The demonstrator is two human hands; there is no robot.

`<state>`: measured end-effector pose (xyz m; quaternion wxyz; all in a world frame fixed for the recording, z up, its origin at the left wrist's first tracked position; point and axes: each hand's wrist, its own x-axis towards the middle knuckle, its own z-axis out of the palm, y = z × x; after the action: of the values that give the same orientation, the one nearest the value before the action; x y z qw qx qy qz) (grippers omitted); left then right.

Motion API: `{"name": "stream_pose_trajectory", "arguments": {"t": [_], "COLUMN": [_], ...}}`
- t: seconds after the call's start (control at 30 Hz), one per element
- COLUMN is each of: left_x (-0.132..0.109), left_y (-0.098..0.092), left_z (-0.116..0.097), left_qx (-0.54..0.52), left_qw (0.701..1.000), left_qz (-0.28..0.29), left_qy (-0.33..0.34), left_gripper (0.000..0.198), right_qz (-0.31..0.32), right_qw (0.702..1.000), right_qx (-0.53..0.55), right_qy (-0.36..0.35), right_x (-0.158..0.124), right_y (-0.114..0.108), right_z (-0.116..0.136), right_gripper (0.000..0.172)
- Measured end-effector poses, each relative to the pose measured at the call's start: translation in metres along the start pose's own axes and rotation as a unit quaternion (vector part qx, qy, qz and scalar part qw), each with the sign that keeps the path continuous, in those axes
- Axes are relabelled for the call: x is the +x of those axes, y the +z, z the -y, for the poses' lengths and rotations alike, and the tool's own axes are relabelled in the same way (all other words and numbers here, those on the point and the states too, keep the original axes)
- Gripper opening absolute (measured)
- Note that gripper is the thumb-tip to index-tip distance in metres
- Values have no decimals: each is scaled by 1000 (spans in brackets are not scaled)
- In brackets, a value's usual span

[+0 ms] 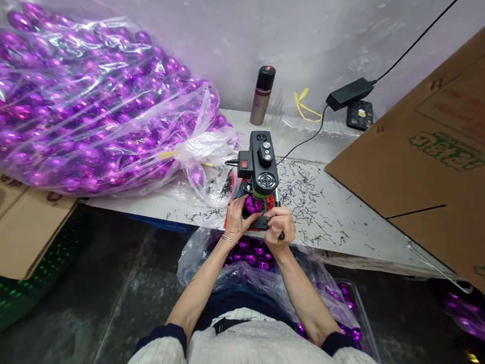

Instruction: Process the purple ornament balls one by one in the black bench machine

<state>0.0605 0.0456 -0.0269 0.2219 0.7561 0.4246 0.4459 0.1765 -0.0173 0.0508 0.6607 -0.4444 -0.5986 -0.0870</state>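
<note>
A small black bench drill press (263, 163) with a red switch stands at the front of the white table. My left hand (239, 219) is closed around a shiny purple Christmas ball (253, 204), which sits under the machine's head. On the machine's right side, my right hand (279, 226) grips a black-ended lever (281, 236). The ball's underside is hidden by my fingers. Below the table edge, an open plastic bag on my lap holds several more purple balls (253, 253).
A large clear bag (91, 104) of purple balls fills the table's left. A spray can (262, 95) and black power adapter (349, 94) lie behind the machine. Dark shavings (312, 198) litter the tabletop (356, 217). Cardboard boxes stand right (447, 147) and left (21, 224).
</note>
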Motion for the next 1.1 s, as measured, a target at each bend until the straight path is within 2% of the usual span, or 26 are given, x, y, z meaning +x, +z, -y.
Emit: {"name": "stream_pose_trajectory", "arguments": {"t": [0.23, 0.4, 0.47, 0.57, 0.67, 0.73, 0.77, 0.83, 0.9, 0.93, 1.03, 1.1], "left_x": [3, 4, -5, -33, -61, -63, -56, -27, 17, 41, 102, 124], "left_y": [1, -2, -7, -19, -33, -40, -44, -53, -65, -72, -96, -110], "left_z": [2, -1, -5, -13, -20, -20, -18, -10, 3, 11, 32, 43], "left_qx": [-1, 6, 14, 43, 76, 86, 91, 107, 133, 153, 252, 287], "left_qw": [1000, 1000, 999, 991, 973, 965, 965, 971, 976, 974, 946, 933], "left_qz": [3, 13, 24, 65, 122, 147, 150, 138, 131, 148, 202, 199], "left_qy": [4, 13, 36, 105, 179, 198, 194, 162, 109, 76, -43, -82], "left_gripper": [62, 66, 66, 64, 76, 82, 77, 59, 48, 46, 35, 27], "right_qz": [25, 2, 15, 34, 34, 31, 29, 27, 24, 23, 23, 26], "right_qw": [999, 1000, 999, 999, 999, 999, 999, 1000, 1000, 1000, 1000, 1000], "right_qx": [-13, -7, -14, -14, -12, -15, -15, -13, -7, -6, -9, -12], "right_qy": [-45, -1, 27, 37, 20, 15, 13, 9, 3, 2, 0, 3], "right_x": [-3, 34, 54, 68, 63, 54, 51, 46, 45, 46, 48, 48], "right_y": [-1, -6, -8, -11, -11, -10, -9, -8, -8, -8, -8, -8], "right_z": [-4, 18, 29, 36, 33, 30, 28, 27, 28, 29, 31, 31], "right_gripper": [29, 29, 29, 30, 29, 28, 27, 26, 27, 27, 28, 29]}}
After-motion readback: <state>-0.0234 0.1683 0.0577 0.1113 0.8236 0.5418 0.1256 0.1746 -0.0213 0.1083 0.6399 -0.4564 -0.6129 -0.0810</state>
